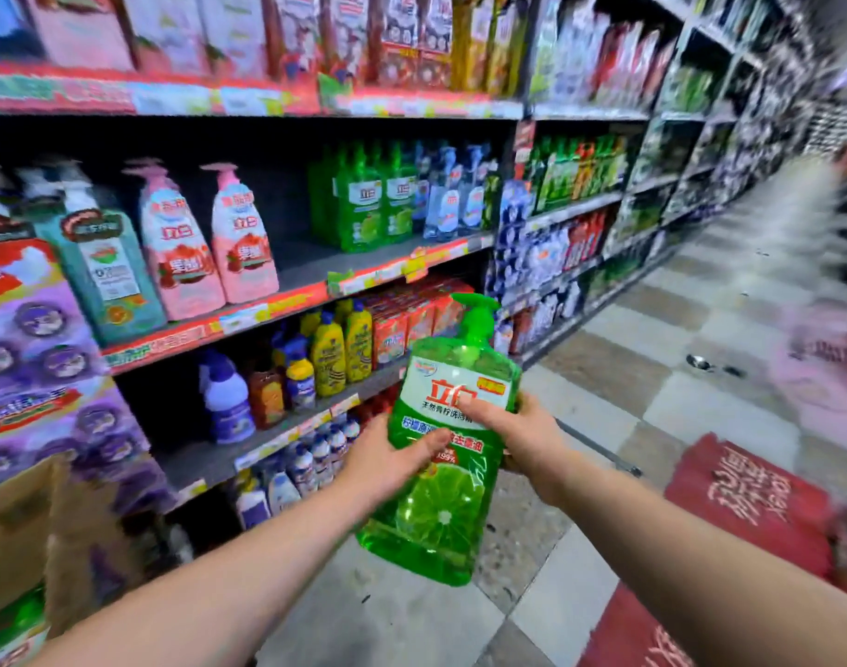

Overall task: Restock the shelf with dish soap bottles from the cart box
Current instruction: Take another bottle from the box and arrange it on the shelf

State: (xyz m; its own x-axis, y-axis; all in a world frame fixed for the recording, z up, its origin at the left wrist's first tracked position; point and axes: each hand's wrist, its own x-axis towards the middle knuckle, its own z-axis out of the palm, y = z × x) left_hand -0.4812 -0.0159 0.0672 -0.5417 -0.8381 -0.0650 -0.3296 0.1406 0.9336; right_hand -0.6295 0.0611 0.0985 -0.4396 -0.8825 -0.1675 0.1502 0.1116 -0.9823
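Left hand (383, 469) and right hand (527, 438) both grasp green dish soap bottle (441, 512), tilted, over floor (652, 402). We flag: smooth wall may slip; pump top (479, 315) may strike shelf (301, 267) edge.

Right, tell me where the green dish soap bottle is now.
Head view, centre: the green dish soap bottle is held tilted between the left hand and right hand, over the aisle floor, in front of the lower shelves.
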